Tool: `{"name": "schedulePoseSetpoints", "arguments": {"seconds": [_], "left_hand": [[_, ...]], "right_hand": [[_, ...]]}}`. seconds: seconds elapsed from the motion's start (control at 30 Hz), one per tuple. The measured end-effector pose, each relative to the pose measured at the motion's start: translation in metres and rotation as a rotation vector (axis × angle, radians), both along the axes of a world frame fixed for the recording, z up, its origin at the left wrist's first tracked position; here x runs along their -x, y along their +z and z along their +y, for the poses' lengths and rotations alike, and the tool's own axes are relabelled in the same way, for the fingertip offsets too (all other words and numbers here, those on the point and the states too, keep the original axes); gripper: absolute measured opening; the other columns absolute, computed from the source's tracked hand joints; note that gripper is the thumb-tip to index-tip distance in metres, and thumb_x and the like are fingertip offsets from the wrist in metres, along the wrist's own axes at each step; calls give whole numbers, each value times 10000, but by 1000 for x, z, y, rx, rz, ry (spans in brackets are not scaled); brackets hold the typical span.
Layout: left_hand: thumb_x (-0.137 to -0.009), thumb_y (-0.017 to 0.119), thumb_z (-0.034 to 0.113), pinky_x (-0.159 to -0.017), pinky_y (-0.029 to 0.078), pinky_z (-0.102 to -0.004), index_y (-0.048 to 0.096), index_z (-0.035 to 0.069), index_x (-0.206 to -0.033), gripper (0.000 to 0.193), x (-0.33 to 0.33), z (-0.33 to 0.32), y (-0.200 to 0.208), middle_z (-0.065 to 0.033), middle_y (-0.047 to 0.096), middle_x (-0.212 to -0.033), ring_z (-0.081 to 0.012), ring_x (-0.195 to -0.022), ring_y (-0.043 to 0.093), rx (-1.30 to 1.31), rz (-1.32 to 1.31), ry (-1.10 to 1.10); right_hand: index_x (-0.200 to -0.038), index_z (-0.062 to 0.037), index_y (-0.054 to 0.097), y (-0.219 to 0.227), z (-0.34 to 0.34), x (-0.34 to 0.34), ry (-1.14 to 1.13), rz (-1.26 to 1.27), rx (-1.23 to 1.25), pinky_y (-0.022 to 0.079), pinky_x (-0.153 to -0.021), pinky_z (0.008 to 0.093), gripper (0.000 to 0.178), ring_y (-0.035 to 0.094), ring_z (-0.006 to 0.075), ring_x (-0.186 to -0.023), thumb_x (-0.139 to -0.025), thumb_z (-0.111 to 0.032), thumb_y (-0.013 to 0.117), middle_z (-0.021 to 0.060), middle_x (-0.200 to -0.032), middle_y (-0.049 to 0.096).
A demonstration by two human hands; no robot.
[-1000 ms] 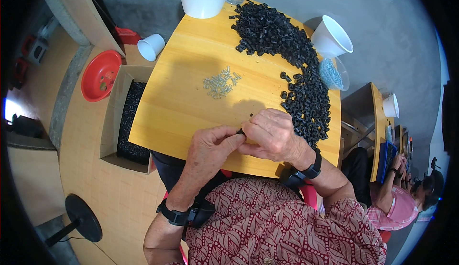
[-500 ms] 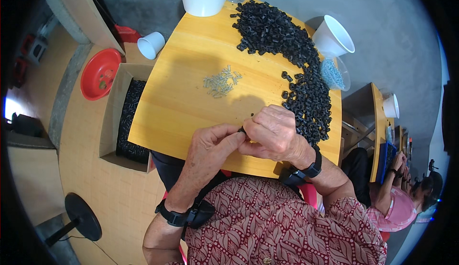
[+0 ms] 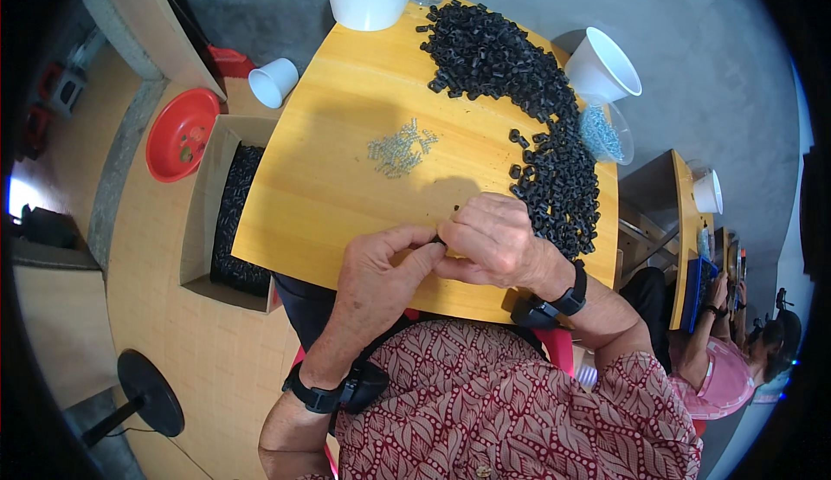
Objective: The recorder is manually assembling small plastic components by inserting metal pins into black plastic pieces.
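Near the tabletop's [image 3: 312, 194] six o'clock edge, the left hand [image 3: 372, 277] is pinching a small black piece [image 3: 441, 240] between its fingers; the right hand [image 3: 493, 239] is curling against it, its grip hidden; silvery bits [image 3: 401, 149] are lying at eleven o'clock, a black heap [image 3: 502, 56] spreading at one

The shirt [image 3: 519, 402] bears a dense leaf print in dark red and pale beige, with a small button [image 3: 483, 472] and a short right sleeve [image 3: 639, 385]. Black straps [image 3: 317, 398] circle both wrists, each carrying a boxy black case [image 3: 369, 386]. Dark trousers [image 3: 303, 300]; bare hands [image 3: 491, 242].
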State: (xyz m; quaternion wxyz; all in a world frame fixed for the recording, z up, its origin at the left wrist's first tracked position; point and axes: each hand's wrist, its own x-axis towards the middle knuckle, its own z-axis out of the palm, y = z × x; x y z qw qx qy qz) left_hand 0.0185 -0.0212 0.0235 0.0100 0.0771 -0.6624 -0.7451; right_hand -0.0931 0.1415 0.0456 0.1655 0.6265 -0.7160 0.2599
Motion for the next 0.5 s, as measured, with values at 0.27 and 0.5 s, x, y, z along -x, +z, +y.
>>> {"name": "schedulePoseSetpoints", "arguments": {"seconds": [0.27, 0.5], "left_hand": [[-956, 647, 114, -790, 506, -234, 697, -42, -1098, 216, 2, -4, 2, -34, 730, -961, -76, -860, 632, -73, -14, 13], [-933, 655, 23, -853, 508, -228, 676, -26, -1142, 216, 3, -1, -1, -57, 706, -1031, -91, -960, 634, -306, 17, 107]], "right_hand": [[-735, -52, 582, -4, -3, -3, -76, 15, 42, 479, -525, 339, 282, 582, 227, -595, -574, -115, 805, 60, -678, 524], [-766, -50, 601, -3, -5, -5, -109, -44, 48, 481, -535, 345, 257, 602, 240, -615, -655, -121, 822, 71, -695, 548]]}}
